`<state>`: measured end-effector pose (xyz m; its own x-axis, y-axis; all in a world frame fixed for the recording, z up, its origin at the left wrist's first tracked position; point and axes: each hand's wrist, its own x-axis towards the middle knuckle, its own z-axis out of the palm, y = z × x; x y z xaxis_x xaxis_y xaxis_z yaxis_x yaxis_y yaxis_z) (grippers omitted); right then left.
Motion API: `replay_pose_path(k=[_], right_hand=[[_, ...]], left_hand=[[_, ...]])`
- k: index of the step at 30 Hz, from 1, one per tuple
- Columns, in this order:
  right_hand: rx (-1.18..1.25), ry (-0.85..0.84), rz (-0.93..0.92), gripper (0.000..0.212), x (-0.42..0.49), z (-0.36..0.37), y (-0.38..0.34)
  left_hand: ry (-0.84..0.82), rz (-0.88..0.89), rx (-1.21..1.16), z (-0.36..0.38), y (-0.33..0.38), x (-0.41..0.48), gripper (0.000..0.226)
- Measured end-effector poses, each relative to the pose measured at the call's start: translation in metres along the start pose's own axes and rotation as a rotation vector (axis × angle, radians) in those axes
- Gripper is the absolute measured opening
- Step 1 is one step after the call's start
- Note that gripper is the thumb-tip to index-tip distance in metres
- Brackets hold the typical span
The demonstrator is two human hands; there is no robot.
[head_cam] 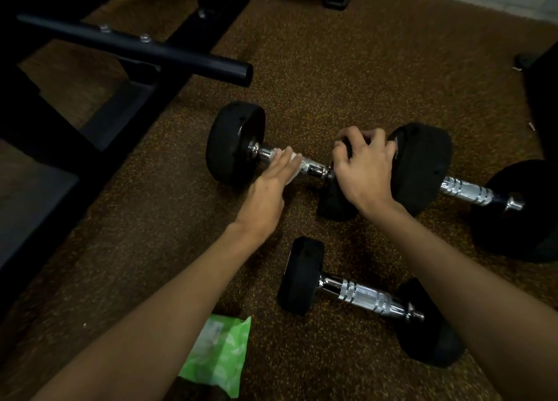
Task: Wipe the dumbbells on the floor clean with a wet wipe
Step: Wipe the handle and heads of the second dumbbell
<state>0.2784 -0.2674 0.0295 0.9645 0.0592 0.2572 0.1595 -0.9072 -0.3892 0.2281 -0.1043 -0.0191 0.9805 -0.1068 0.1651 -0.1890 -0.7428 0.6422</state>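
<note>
Left hand [270,186]: fingers flat, pressing a wet wipe [294,169] onto the dumbbell [234,144] handle.
Right hand [367,168]: fingers curled over the same dumbbell's other head, gripping it.

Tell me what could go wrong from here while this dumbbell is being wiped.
1. The right hand grips one head of the dumbbell close beside the larger dumbbell; if either rolls, fingers may get pinched.
2. The left hand only presses the wet wipe flat on the handle; it may slip off.
</note>
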Motion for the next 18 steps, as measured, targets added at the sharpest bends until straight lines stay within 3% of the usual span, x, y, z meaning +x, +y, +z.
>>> replay_pose_path(k=[5,10,13,15,18], right_hand=[[-0.011,0.008,-0.011,0.033,-0.001,0.002,0.001],[0.0,0.01,-0.007,0.032,-0.001,0.002,0.001],[-0.008,0.018,-0.016,0.032,-0.001,0.006,0.004],[-0.023,0.011,-0.013,0.035,0.0,0.008,0.006],[-0.05,0.01,-0.019,0.043,0.0,0.01,0.007]], left_hand=[[0.019,0.041,0.013,-0.005,-0.003,-0.008,0.078],[0.233,-0.091,-0.174,-0.02,0.007,-0.005,0.037],[0.309,-0.172,-0.171,-0.03,0.017,0.025,0.027],[0.168,-0.134,-0.061,-0.028,0.019,0.047,0.023],[-0.16,-0.084,0.309,-0.017,0.02,0.063,0.028]])
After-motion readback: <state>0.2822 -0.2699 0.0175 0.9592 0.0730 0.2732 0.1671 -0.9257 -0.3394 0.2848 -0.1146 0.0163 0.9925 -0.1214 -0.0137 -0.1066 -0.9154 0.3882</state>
